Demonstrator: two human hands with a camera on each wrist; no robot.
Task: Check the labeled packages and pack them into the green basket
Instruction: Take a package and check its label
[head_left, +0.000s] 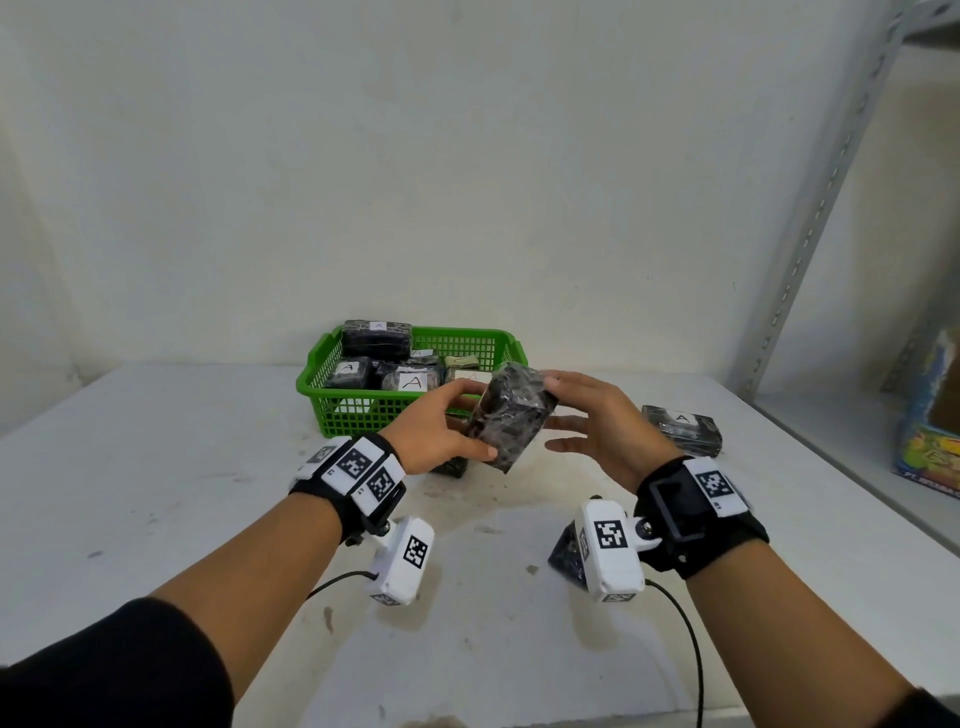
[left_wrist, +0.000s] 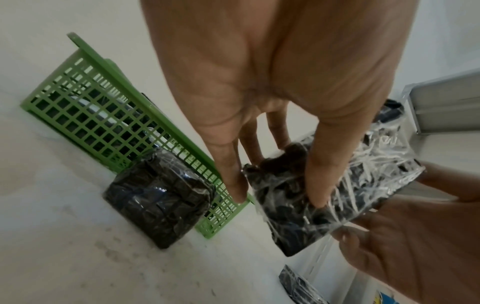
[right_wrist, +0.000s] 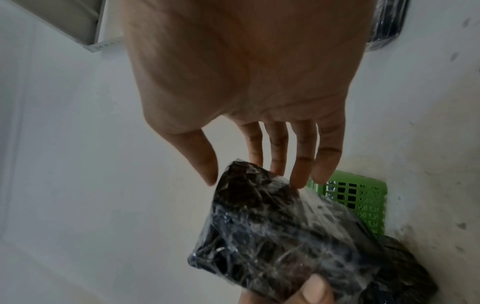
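The green basket (head_left: 363, 410) stands at the table's back and holds several black wrapped packages with white "A" labels. In front of it my left hand (head_left: 475, 418) grips a black plastic-wrapped package (head_left: 511, 415) tilted in the air, thumb on its near face; no label shows on it. In the left wrist view the thumb and fingers (left_wrist: 322, 174) clamp that package (left_wrist: 337, 197). My right hand (head_left: 558, 415) has straight fingers, whose tips (right_wrist: 298, 168) touch the package's (right_wrist: 280, 236) upper end. One "A" package (head_left: 681, 430) lies on the table to the right.
Another black package (left_wrist: 158, 197) stands against the basket's front wall (left_wrist: 103, 115) below my left hand. A third (head_left: 566, 556) lies half hidden under my right wrist camera. A metal rack (head_left: 831, 208) with a colourful box (head_left: 930, 431) stands at the right.
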